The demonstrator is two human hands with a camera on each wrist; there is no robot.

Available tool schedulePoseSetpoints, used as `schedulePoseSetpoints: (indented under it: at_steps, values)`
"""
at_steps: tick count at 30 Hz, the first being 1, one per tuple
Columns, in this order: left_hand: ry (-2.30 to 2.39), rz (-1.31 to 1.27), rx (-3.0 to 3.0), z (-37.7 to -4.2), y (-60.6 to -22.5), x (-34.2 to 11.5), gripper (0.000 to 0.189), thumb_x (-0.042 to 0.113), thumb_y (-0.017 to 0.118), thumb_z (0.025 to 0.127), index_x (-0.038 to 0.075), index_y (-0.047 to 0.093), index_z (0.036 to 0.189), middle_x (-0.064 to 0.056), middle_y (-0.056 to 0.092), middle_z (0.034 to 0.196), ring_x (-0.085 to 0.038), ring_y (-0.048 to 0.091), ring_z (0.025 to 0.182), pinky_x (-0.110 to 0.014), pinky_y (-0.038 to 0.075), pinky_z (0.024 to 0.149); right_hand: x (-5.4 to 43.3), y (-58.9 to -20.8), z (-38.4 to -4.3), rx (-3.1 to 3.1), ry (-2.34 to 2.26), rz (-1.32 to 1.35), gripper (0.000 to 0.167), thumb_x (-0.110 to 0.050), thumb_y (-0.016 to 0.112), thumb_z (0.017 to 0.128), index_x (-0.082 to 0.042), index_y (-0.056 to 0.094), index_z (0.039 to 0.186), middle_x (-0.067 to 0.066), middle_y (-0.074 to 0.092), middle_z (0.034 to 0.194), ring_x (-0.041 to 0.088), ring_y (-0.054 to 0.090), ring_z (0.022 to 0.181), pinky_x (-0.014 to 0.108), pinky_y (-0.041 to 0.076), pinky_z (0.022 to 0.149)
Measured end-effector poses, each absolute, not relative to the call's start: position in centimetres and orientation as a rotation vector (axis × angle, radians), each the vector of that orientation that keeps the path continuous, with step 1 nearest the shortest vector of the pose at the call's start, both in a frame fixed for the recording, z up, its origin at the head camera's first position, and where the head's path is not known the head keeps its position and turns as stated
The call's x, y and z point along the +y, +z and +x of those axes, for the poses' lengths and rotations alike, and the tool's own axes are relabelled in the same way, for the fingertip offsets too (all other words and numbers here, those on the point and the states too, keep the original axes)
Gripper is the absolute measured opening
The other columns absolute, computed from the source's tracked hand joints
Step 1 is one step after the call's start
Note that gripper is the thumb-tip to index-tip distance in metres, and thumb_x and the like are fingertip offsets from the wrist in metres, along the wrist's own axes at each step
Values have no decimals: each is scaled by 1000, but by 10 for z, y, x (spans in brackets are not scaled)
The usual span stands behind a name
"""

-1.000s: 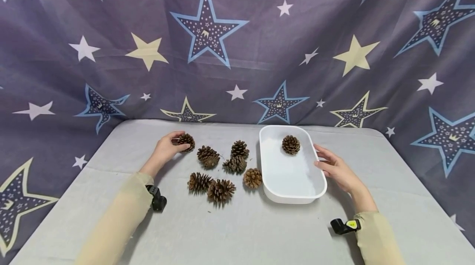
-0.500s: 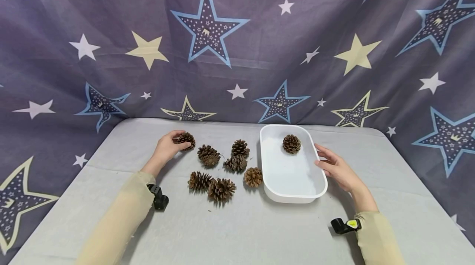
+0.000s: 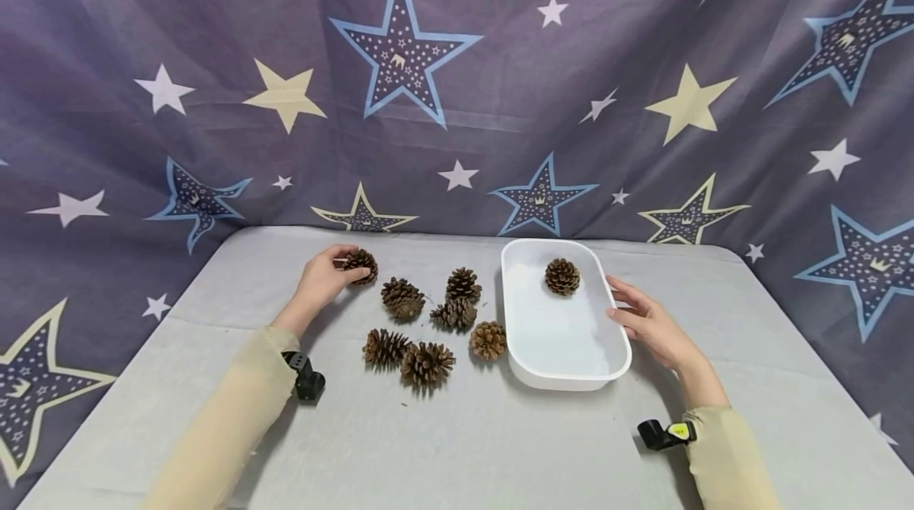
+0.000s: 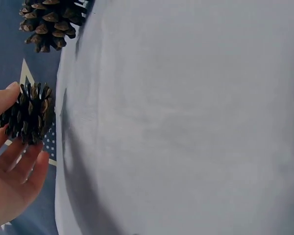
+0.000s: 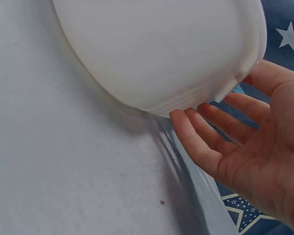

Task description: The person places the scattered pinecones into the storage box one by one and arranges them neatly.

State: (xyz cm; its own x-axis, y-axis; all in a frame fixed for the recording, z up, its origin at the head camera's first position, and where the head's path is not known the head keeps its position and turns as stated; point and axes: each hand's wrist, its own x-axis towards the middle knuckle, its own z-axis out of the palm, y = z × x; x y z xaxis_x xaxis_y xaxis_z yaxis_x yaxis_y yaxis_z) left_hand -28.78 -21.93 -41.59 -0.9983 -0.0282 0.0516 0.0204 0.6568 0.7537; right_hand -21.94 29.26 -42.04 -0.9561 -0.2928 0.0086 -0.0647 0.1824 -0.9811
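Pinecone (image 3: 562, 277) in tub (image 3: 564, 339) shows only from head view.

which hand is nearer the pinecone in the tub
Right. The right hand touches the tub from outside, just right of the pinecone in it; the left hand is farther off to its left, outside the tub, holding another pinecone.

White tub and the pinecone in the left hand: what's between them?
In the head view, three loose pinecones lie on the table between the held pinecone and the white tub; three more pinecones sit lower in that picture.
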Motion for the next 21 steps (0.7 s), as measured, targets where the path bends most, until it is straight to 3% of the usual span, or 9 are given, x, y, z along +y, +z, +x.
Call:
schedulePoseSetpoints:
  at_steps: [21]
  values:
    - [-1195,-104,-2777,-292,-389,-202,57,31,70,78,7,49,126,-16,56,119,-33,51,108,-48,41,93,291,-419,-218,2277,-1855,-341,64,-11,52,92,1,16,144,31,30,133,5,57,96,22,52,76]
